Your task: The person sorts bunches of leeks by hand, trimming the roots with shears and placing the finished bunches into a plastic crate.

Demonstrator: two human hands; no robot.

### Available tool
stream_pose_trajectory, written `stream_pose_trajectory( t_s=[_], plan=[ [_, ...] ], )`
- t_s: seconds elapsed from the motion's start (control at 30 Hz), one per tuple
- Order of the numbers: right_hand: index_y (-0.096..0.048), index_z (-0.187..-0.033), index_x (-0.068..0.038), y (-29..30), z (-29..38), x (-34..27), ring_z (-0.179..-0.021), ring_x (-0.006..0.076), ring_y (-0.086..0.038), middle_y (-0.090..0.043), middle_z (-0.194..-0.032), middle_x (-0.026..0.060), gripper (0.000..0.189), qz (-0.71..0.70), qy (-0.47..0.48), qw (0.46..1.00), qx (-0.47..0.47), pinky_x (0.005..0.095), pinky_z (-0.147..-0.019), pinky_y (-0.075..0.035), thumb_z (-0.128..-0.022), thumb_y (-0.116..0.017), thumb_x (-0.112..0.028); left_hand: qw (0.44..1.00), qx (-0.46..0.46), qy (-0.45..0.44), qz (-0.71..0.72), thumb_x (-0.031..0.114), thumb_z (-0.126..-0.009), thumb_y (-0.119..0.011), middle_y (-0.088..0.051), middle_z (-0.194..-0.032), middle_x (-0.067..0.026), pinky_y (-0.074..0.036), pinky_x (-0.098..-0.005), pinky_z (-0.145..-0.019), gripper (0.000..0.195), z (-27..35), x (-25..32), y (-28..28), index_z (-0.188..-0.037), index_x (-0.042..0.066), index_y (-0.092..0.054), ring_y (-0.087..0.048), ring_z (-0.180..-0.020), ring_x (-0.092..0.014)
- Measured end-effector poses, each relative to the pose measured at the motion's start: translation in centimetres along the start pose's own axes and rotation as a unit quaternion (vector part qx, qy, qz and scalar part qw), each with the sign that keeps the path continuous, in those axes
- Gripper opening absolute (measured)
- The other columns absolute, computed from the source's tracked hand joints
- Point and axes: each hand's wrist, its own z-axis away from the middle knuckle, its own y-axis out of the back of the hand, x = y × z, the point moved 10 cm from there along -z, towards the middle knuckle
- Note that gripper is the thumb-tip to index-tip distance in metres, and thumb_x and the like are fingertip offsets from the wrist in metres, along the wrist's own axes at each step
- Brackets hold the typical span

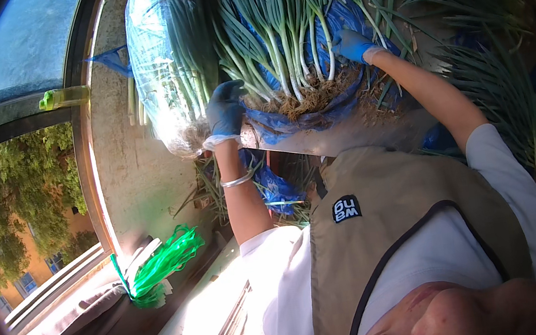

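Spring onions [286, 57] lie fanned out on a blue plastic sheet [283, 127], their brown roots [309, 97] toward me. My left hand [226, 109], in a blue glove, is at the left side of the row, its fingertips close by the leftmost white stems. Just left of it stands a clear plastic bag [177, 72] packed with more spring onions. My right hand [351, 45], also gloved in blue, is curled beside the rightmost stem of the row. Whether either hand grips a stem cannot be made out.
More loose spring onions [493, 84] are heaped at the right. The table's metal edge [316, 145] runs before my apron. Green plastic ties [168, 263] hang at the lower left, near a window [35, 195]. Blue plastic scraps [276, 187] and leaves lie beneath the table.
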Motion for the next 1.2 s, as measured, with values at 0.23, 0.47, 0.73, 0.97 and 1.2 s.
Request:
stream_pose_trajectory(
  t_s=[0.23, 0.47, 0.73, 0.97, 1.2],
  plan=[
    [-0.049, -0.094, -0.001, -1.9, -1.5, 2.6, -0.082, 0.0317, -0.056, -0.057, -0.086, 0.0183, 0.042, -0.020, -0.070, 0.982, 0.173, 0.0394, -0.072, -0.043, -0.067, -0.067, -0.027, 0.992, -0.074, 0.028, -0.094, 0.019, -0.077, -0.054, -0.059, -0.088, -0.0194, -0.045, -0.0364, -0.072, 0.023, -6.8, -4.0, -16.2, -0.095, 0.005, -0.059, -0.058, -0.082, -0.032],
    [-0.059, -0.071, 0.005, -4.3, -4.3, 2.7, -0.064, 0.0310, -0.059, -0.058, -0.066, 0.0198, 0.028, -0.114, -0.095, 0.985, 0.088, 0.0377, -0.058, -0.045, -0.069, -0.062, -0.023, 0.983, -0.127, 0.097, -0.086, 0.018, -0.076, -0.052, -0.060, -0.084, -0.0198, -0.046, -0.0371, -0.070, 0.022, -7.9, -6.7, -18.7, -0.092, 0.005, -0.061, -0.058, -0.080, -0.034],
    [-0.057, -0.077, 0.006, -3.9, -3.4, 3.2, -0.064, 0.0245, -0.054, -0.056, -0.070, 0.0160, 0.025, -0.213, -0.126, 0.969, 0.016, 0.0366, -0.057, -0.042, -0.071, -0.059, -0.018, 0.950, -0.254, 0.178, 0.032, 0.020, -0.077, -0.061, -0.058, -0.066, -0.0075, -0.042, -0.0278, -0.050, 0.027, -5.7, -4.3, -21.8, -0.087, -0.005, -0.059, -0.052, -0.054, -0.013],
    [-0.047, -0.100, 0.005, -1.7, -1.4, 4.8, -0.071, 0.0243, -0.058, -0.051, -0.085, 0.0136, 0.026, -0.440, -0.160, 0.884, 0.005, 0.0326, -0.054, -0.053, -0.077, -0.052, -0.006, 0.882, -0.353, 0.254, 0.181, 0.015, -0.079, -0.058, -0.060, -0.074, -0.0097, -0.046, -0.0251, -0.054, 0.023, -4.4, -1.8, -23.6, -0.091, -0.005, -0.056, -0.057, -0.062, -0.015],
    [-0.055, -0.093, 0.004, -0.8, -2.0, 4.2, -0.065, 0.0214, -0.058, -0.057, -0.083, 0.0133, 0.025, -0.388, -0.122, 0.913, -0.017, 0.0311, -0.058, -0.048, -0.077, -0.058, -0.015, 0.823, -0.324, 0.288, 0.367, 0.010, -0.082, -0.052, -0.060, -0.083, -0.0145, -0.050, -0.0314, -0.061, 0.022, -4.5, -0.1, -24.9, -0.095, -0.008, -0.053, -0.060, -0.072, -0.022]
  ],
)
